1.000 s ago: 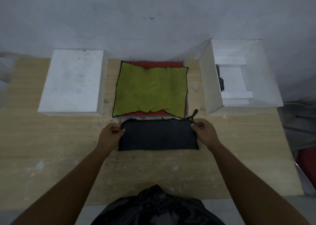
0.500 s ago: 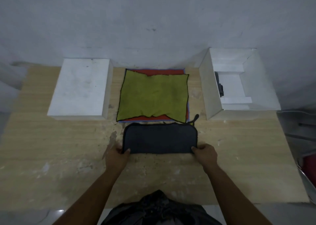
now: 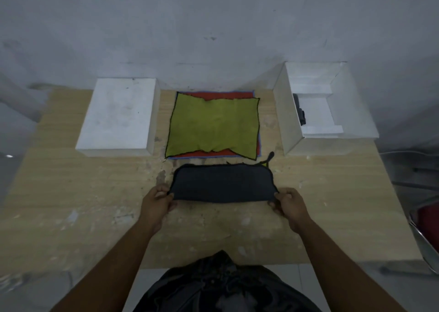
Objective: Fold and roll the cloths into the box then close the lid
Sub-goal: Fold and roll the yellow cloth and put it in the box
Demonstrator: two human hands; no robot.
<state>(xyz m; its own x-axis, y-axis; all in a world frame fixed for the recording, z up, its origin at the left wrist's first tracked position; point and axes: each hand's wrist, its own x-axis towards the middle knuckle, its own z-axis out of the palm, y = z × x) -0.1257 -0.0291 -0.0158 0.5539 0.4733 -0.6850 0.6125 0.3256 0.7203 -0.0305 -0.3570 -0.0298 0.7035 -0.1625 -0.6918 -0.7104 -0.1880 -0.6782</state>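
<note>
Dark grey cloth (image 3: 223,184), folded to a strip, on wooden table (image 3: 71,193) before yellow-green cloth (image 3: 213,127). Left hand (image 3: 158,202) and right hand (image 3: 288,203) each pinch a near corner. Folding step; next likely another fold or roll, edges kept aligned. Open white box (image 3: 288,121) right, lid (image 3: 118,114) left.

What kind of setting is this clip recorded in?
Probably a bare indoor workspace set up for the recording, not a lived-in room. A plain wooden table stands against an unfinished grey wall, holding only the white box, its lid and a stack of cloths.
</note>
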